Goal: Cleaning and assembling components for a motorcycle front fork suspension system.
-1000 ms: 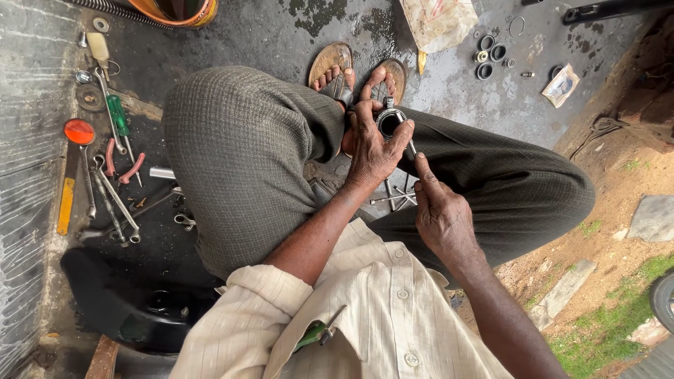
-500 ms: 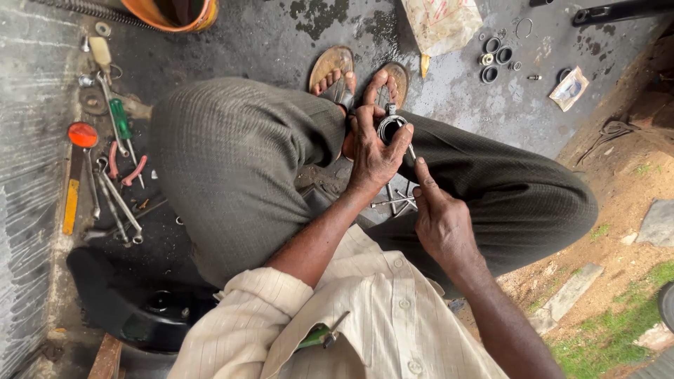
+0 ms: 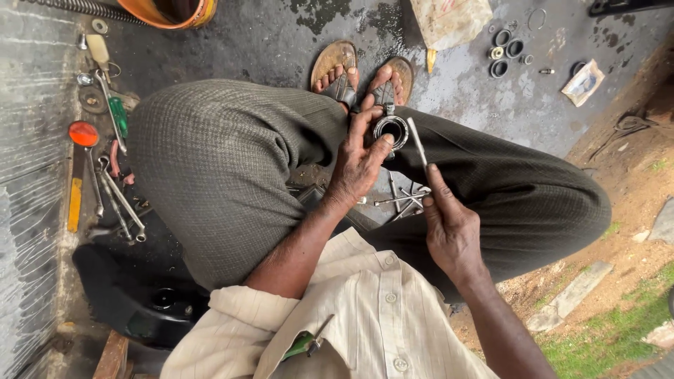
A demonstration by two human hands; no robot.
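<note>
Right hand (image 3: 449,224) grips thin rod (image 3: 417,140), tip up-left.

The floor (image 3: 281,42) is dark, wet concrete with stains, and the sandals (image 3: 361,74) of the seated person stand on it near the middle of the top edge. Left of the sandals lie several wrenches (image 3: 116,203), a green-handled screwdriver (image 3: 118,116), a round red reflector (image 3: 83,133) and, further up, an orange bowl (image 3: 172,10). Right of the sandals lie a pale cloth (image 3: 449,21), some dark rings (image 3: 507,56) and a small flat packet (image 3: 583,82).
</note>
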